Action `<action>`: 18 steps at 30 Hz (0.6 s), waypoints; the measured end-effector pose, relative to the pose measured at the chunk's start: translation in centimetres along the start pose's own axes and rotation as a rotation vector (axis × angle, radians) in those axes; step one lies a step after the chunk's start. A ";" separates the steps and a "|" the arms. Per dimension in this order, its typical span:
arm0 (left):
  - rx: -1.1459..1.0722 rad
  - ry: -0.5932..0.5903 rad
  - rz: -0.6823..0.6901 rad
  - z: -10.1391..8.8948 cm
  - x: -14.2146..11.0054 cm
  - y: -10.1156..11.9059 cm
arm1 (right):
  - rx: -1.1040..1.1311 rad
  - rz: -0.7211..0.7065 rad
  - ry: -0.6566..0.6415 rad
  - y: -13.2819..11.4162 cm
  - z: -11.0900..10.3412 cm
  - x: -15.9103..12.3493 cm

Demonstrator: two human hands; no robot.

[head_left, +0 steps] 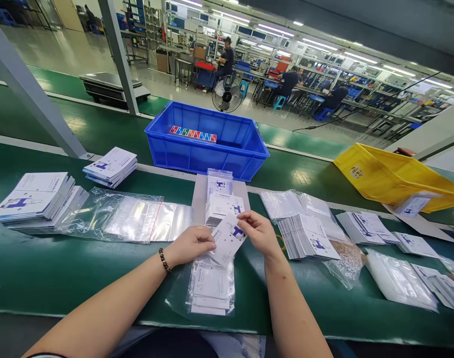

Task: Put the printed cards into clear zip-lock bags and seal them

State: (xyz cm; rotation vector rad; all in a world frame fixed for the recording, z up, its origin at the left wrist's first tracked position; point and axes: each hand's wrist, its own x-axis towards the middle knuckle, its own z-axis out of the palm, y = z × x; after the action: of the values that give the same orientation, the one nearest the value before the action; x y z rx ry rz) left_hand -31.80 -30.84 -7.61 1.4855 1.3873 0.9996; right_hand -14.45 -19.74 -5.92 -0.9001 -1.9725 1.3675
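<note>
Both my hands are at a white leaflet [227,240] with a blue-purple print, tilted over the middle of the bench. My right hand [261,232] pinches its upper right corner between thumb and fingers. At its lower left edge my left hand [193,244], with a beaded bracelet at the wrist, is closed; whether it also grips clear plastic there I cannot tell. Just below lie clear plastic bags [211,288] with white printed leaflets in them. Beyond my hands a stack of leaflets [223,206] sits on cardboard, with a bagged one [219,185] behind it.
A blue bin [208,158] with colourful boxes stands ahead. Leaflet stacks [33,196] and clear bags [126,216] lie left. On the right are a fanned stack [307,238], more bags [400,281] and a tilted yellow bin [391,174]. A metal post [37,94] rises at left.
</note>
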 end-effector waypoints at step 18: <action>-0.296 0.169 -0.250 0.7 0.2 0.0 | 0.166 0.196 -0.274 0.2 2.1 -1.1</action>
State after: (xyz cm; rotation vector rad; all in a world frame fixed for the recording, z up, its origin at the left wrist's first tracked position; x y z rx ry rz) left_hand -31.13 -30.67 -7.86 1.0042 1.4303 1.1322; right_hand -15.31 -21.73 -6.86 -0.8848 -1.9696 1.8218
